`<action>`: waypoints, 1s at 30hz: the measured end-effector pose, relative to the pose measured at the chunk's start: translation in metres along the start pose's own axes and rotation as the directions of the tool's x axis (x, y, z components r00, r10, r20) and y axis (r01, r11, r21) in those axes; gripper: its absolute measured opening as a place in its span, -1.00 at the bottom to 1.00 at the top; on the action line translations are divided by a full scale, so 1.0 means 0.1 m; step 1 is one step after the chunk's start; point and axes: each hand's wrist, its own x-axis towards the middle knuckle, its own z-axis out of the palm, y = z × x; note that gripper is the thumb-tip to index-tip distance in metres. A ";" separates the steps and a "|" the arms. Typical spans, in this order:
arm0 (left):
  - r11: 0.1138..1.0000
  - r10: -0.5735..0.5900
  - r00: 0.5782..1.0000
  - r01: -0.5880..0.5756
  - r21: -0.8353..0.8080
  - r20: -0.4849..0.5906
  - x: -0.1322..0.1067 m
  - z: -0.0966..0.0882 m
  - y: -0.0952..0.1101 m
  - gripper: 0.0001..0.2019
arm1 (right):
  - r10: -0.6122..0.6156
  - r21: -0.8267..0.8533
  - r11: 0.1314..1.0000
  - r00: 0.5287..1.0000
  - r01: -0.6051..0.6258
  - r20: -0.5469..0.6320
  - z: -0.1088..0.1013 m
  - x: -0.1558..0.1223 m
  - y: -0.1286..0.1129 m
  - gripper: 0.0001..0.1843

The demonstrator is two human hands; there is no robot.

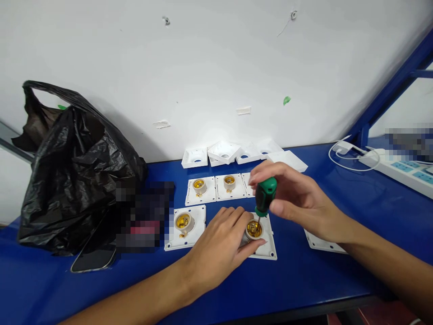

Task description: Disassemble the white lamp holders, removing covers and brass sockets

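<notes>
A screwdriver [265,197] with a green and black handle is held in my right hand [294,192], between the thumb and bent fingers. Its shaft slants down into the brass interior of a round lamp socket [253,229]. This socket sits on a square white base plate [269,246] lying on the blue table. My left hand [225,234] grips the socket from its left side, thumb in front and fingers behind, covering part of the plate. To the left lies another white base plate [196,234] bearing a similar lamp socket [183,222].
Behind are more base plates with sockets [229,182] and several white square covers [195,158] by the wall. A black plastic bag [84,167] and a phone [96,248] stand left. At right are a plate [324,243] partly under my forearm, and a power strip [399,169] with white cable.
</notes>
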 end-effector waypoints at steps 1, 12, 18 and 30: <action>1.000 0.001 1.000 -0.001 0.003 -0.002 0.00 0.00 0.00 -0.74 | -0.008 0.002 1.000 1.000 0.008 -0.010 0.00 0.00 -0.01 -0.69; 1.000 0.022 1.000 -0.022 0.017 -0.014 0.00 -0.02 0.01 -0.74 | 0.059 0.052 0.997 0.996 -0.062 0.064 -0.04 0.00 0.01 -0.59; 0.999 0.037 0.999 -0.036 0.040 -0.023 0.00 -0.02 0.01 -0.72 | 0.038 0.044 0.998 0.999 -0.038 0.012 -0.03 0.00 0.04 -0.63; 0.998 0.053 0.998 -0.052 0.039 -0.015 0.00 -0.03 0.01 -0.73 | -0.049 0.059 0.997 0.998 0.046 0.049 -0.08 0.02 -0.07 -0.83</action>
